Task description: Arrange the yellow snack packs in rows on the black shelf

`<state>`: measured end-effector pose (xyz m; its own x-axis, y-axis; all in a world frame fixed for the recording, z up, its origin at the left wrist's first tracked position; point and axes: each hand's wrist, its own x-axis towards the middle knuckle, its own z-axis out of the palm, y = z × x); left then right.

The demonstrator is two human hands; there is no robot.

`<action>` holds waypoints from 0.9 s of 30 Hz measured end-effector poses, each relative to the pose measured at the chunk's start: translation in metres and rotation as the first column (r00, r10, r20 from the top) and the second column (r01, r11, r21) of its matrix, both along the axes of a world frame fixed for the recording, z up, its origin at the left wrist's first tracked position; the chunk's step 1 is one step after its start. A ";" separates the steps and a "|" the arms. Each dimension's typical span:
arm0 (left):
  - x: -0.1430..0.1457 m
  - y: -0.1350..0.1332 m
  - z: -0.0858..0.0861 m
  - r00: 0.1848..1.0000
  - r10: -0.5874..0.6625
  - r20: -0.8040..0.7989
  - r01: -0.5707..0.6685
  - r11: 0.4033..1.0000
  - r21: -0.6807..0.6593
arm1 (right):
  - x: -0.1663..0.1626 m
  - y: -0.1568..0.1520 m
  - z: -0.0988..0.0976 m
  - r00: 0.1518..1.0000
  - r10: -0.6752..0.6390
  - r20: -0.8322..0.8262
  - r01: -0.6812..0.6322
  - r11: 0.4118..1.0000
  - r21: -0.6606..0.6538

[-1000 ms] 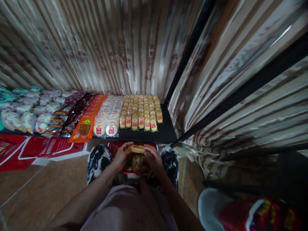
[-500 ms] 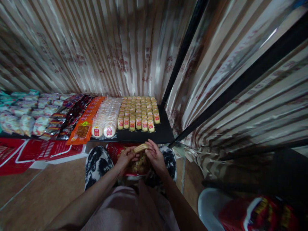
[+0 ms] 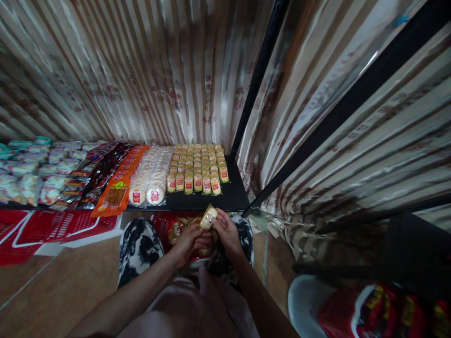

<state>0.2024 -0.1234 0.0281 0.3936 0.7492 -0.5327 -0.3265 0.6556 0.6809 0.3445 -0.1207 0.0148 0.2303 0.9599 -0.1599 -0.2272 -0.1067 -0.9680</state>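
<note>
A small wrapped cake, pale yellow in clear film, is tilted up between my two hands in the head view. The fingers of my right hand pinch its right edge. My left hand is closed with its fingertips at the cake's lower left corner. Beneath both hands, between my knees, sits a red basket with several gold-wrapped packets in it, partly hidden by my hands. Just ahead, rows of similar wrapped cakes with red labels lie on the black shelf.
Left of the cakes lie round white packs, orange packs, dark packets and white bags. Red baskets stand below the shelf. Black posts rise at right before a striped curtain. A pale tub is lower right.
The cake has been turned from lying nearly level and edge-on to tilted up, with its broad face showing. My left hand has shifted slightly lower. The whole view has moved a little.
</note>
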 end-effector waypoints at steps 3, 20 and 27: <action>0.003 0.001 0.007 0.998 0.055 0.037 -0.054 0.998 -0.024 | 0.002 0.001 -0.002 1.000 -0.002 -0.012 0.002 1.000 -0.016; -0.003 0.013 -0.005 0.704 0.379 -0.601 0.318 0.588 0.744 | 0.017 -0.005 0.020 0.973 0.094 -0.211 -0.123 0.983 -0.132; -0.002 0.013 -0.006 0.727 0.419 -0.545 0.193 0.636 0.747 | 0.017 -0.005 0.010 0.977 0.088 -0.193 -0.102 0.992 -0.068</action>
